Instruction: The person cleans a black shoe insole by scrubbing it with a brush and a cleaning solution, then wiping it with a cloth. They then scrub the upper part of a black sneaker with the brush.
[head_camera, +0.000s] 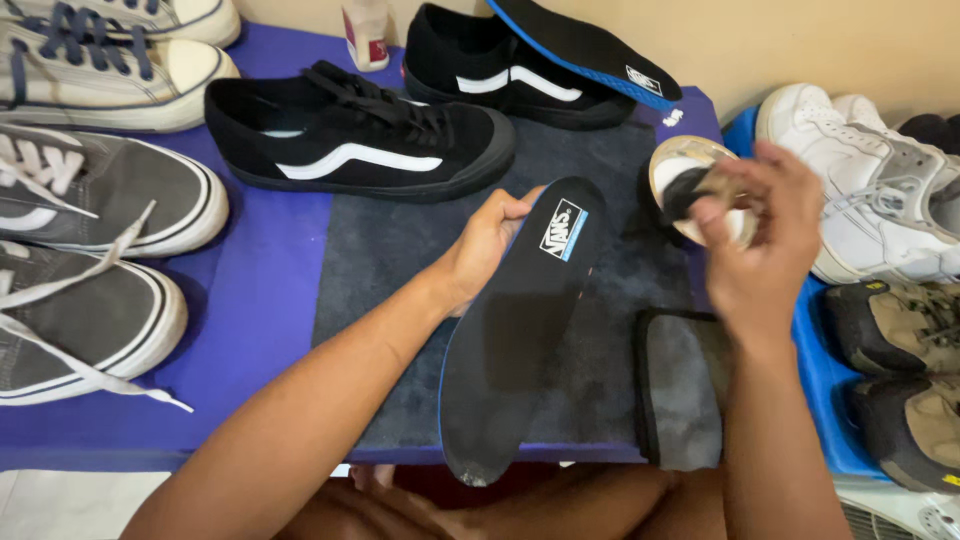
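My left hand (487, 243) grips the upper edge of a black insole (515, 330) with a blue rim, held tilted over a dark grey mat (390, 260). My right hand (755, 240) is blurred and holds a small brush or cloth against a round white tub (672, 165) with a dark inside. A black low sneaker with a white stripe (360, 140) lies on the mat beyond the insole. A second black sneaker (510, 75) stands further back, with another black and blue insole (585, 48) resting on it.
Grey and cream canvas sneakers (90, 210) line the left of the blue table (265, 300). White sneakers (880, 190) and tan hiking shoes (905, 380) sit on the right. A folded grey cloth (685, 385) lies at the front edge. A small white bottle (366, 35) stands at the back.
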